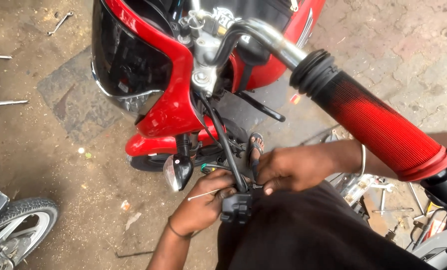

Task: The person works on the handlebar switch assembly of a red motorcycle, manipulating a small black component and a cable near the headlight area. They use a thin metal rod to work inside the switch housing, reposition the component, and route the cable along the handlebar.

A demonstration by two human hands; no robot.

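Here, in the head view, a black switch housing (236, 206) at lower centre is being gripped by the left hand (203, 205), its fingers curled shut. A black cable (222, 142) just above is being pinched by the right hand (288, 167). A red handlebar grip (378, 125) is filling the right side.

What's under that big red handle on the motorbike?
Under the red grip the right hand and left hand work on a black switch box and cable. Tools lie on the ground; the wrist hides some.
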